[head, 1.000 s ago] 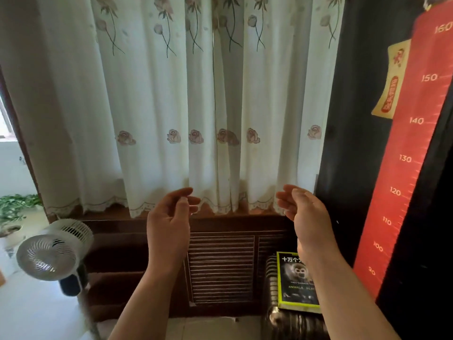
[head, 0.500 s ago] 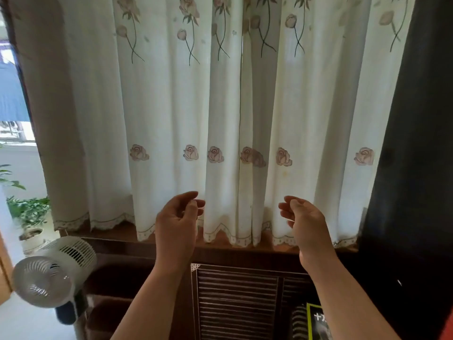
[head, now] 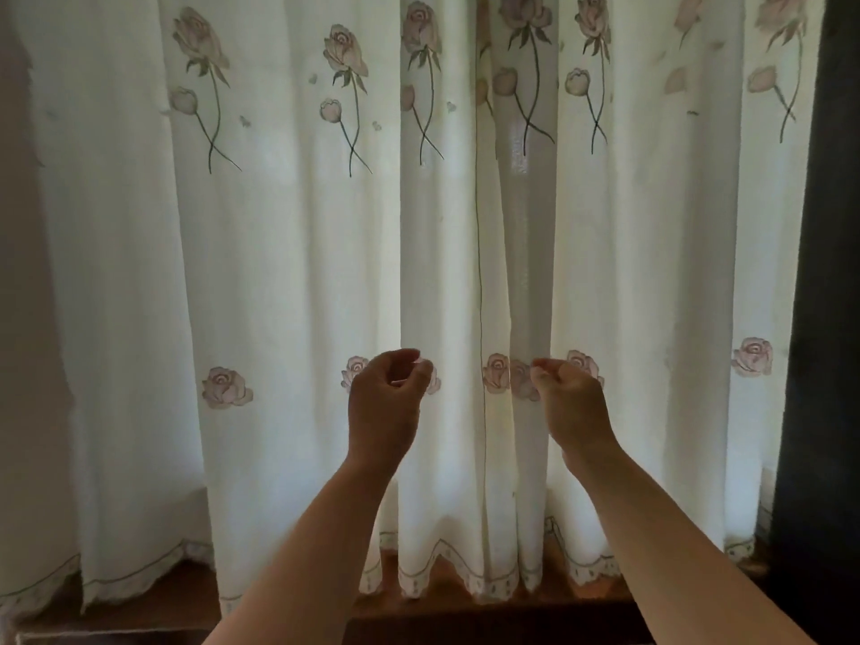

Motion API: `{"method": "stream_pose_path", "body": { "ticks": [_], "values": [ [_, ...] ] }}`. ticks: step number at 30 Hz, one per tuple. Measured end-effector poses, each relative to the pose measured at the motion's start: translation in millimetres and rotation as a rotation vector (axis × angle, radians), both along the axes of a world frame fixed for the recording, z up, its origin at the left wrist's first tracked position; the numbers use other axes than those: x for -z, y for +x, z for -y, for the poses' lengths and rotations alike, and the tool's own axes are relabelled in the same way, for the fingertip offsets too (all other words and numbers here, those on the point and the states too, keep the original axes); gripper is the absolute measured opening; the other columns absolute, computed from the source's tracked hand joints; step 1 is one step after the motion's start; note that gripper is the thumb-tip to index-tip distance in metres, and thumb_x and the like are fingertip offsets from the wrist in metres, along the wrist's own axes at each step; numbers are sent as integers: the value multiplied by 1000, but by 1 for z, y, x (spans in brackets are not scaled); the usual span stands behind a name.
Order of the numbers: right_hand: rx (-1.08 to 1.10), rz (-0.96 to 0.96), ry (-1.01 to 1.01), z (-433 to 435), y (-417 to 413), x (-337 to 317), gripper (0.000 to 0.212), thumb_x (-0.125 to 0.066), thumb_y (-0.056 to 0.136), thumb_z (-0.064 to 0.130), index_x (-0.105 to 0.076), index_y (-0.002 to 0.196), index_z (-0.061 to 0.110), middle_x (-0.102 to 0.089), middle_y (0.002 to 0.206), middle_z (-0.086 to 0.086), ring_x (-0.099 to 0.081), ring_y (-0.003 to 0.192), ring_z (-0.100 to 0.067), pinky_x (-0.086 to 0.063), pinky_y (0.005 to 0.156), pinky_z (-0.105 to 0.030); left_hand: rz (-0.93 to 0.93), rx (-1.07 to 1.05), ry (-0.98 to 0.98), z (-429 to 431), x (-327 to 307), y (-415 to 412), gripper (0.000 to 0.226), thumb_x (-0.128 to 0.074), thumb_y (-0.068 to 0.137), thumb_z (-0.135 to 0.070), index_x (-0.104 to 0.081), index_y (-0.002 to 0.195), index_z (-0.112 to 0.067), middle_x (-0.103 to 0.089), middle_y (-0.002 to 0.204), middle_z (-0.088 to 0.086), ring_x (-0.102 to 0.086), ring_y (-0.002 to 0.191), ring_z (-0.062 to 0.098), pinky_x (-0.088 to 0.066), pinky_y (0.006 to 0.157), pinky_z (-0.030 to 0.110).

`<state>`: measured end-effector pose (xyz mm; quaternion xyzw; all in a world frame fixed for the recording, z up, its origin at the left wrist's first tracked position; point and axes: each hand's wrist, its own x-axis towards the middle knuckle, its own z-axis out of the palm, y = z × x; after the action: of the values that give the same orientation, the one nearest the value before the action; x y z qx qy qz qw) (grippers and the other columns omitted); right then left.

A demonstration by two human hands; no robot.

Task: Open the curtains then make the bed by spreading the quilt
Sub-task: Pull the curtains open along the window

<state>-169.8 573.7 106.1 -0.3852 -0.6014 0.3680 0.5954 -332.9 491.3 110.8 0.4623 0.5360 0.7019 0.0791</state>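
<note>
curtains (head: pixel 288 281): white sheer fabric, pink embroidered roses, scalloped lace hem. Drawn closed, filling the view; panels meet at the dark vertical edge btwn the hands.
left hand (head: pixel 385 402): up in front of the left panel; fingers (head: pixel 400 355) curled, gap to thumb, no cloth bunched in it, so grasping nothing AFAICT.
right hand (head: pixel 574 405): just right of the seam; fingers (head: pixel 544 371) curled at a fold. Can't tell if they pinch cloth or hang free.
risk-grab: thin cloth, so a shallow pinch prob slips off when pulled sideways.
risk-pull: pulling down instead of along the rail could strain hooks or tear the sheer. Can't judge how freely it runs.
risk-hem: hem hangs at the red-brown wooden sill (head: pixel 465 612); could drag on it.
hidden: rail, hooks, window all out of sight. Hand-to-cloth contact unclear. bed + quilt not in view.
right edge: dark panel (head: pixel 819 318), too dim to ID.
</note>
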Motion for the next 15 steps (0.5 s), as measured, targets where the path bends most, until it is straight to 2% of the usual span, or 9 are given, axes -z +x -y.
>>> {"method": "stream_pose_path", "body": {
  "ticks": [3, 8, 13, 15],
  "values": [
    [44, 15, 24, -26, -22, -9, 29, -51, 98, 16, -61, 123, 6, -63, 114, -4, -60, 107, -20, -49, 88, -25, -27, 34, -14, -31, -3, -18, 21, -69, 85, -22, -68, 105, -14, -70, 93, -6, -67, 88, 11, -56, 84, 34],
    [126, 92, 65, -69, -45, -26, 29, -50, 98, 15, -61, 123, 6, -64, 117, -4, -52, 95, -9, -41, 71, -11, 64, 125, -39, -88, -11, -40, 18, -70, 85, -21, -68, 101, -13, -71, 89, -2, -69, 87, 19, -57, 82, 35],
    [144, 140, 150, -108, -60, -49, 29, -51, 97, 17, -61, 123, 7, -65, 120, -5, -55, 99, -10, -41, 80, -12, 32, 161, -40, -134, -11, -41, 29, -74, 80, -25, -68, 107, -16, -70, 92, -3, -68, 89, 15, -56, 87, 38],
    [142, 161, 194, -124, -64, -59, 30, -52, 98, 20, -61, 124, 7, -65, 119, -6, -59, 104, -14, -44, 88, -17, 24, 152, -43, -152, -11, -38, 33, -76, 79, -28, -67, 108, -17, -70, 91, -6, -67, 89, 14, -56, 87, 37]
  ]
}}
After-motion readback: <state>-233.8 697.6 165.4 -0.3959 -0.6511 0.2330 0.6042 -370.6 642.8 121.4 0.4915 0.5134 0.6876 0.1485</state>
